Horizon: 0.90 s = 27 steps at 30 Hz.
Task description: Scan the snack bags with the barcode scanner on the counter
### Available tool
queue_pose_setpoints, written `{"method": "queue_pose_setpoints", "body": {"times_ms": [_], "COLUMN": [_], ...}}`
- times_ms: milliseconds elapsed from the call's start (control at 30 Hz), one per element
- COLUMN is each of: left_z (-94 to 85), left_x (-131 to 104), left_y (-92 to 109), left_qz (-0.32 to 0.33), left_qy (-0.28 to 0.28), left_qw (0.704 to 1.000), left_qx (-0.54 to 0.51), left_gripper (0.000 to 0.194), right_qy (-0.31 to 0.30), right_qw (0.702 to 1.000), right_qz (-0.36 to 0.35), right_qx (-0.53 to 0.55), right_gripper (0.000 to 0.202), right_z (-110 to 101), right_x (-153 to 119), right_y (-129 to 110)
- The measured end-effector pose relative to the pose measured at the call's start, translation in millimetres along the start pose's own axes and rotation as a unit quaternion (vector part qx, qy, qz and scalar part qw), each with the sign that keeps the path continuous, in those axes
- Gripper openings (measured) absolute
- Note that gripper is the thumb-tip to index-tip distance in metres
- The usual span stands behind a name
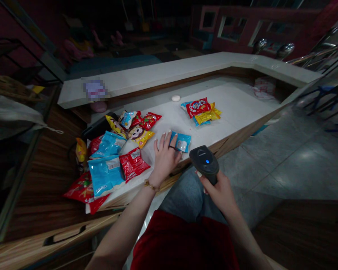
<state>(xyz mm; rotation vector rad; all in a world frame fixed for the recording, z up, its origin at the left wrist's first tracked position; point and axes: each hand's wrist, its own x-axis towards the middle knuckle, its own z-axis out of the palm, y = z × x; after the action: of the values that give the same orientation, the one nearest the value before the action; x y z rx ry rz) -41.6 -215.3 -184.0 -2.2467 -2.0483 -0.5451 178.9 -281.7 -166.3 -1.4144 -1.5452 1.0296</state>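
My left hand (166, 155) lies with fingers spread over the left part of a small blue snack bag (183, 143), whose white barcode label faces up. Wrapped round its handle, my right hand (220, 189) grips a black barcode scanner (204, 160) with a blue light lit on top. The scanner's head is just right of that bag. Left of my left hand is a red snack bag (134, 164), and beside it a larger blue snack bag (105, 175) with its barcode showing. Farther back, a yellow snack bag (141, 135) lies among several others.
A second pile, with a red snack bag (198, 107) on a yellow one (208, 114), rests farther back to the right. A white oval object (175, 98) is near the raised ledge (169, 75) of the counter. An open-fronted drawer edge (70, 234) with a dark handle is at lower left.
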Motion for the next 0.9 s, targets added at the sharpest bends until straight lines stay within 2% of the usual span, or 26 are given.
{"method": "queue_pose_setpoints", "body": {"times_ms": [67,167,367,567,700,900], "left_z": [0.8,3.3,10.6,19.6,17.5,12.5], "left_x": [4.6,6.3,-0.7,2.6,2.2,-1.6], "left_y": [-11.1,-15.0,-4.2,-7.1,-9.7,-11.5], "left_qz": [0.01,0.006,-0.031,-0.022,-0.027,-0.055], "left_qy": [-0.017,-0.033,0.031,0.021,0.033,0.093], "left_qw": [1.0,0.999,0.999,0.998,0.998,0.992], "left_qx": [-0.004,0.0,-0.011,-0.048,-0.051,-0.067], "left_gripper": [0.077,0.073,0.062,0.062,0.066,0.064], "right_qy": [-0.002,-0.01,-0.007,-0.02,-0.023,-0.026], "right_qw": [1.0,1.0,1.0,1.0,1.0,1.0], "right_qz": [0.003,-0.001,-0.005,-0.002,-0.008,-0.014], "right_qx": [0.002,0.003,-0.001,-0.01,-0.012,-0.01], "right_gripper": [0.026,0.026,0.025,0.025,0.024,0.019], "right_z": [1.6,4.9,4.2,2.8,6.1,7.7], "right_x": [0.4,1.0,1.5,2.3,2.4,3.0], "right_y": [0.2,-1.0,-0.3,0.5,-0.8,-8.2]}}
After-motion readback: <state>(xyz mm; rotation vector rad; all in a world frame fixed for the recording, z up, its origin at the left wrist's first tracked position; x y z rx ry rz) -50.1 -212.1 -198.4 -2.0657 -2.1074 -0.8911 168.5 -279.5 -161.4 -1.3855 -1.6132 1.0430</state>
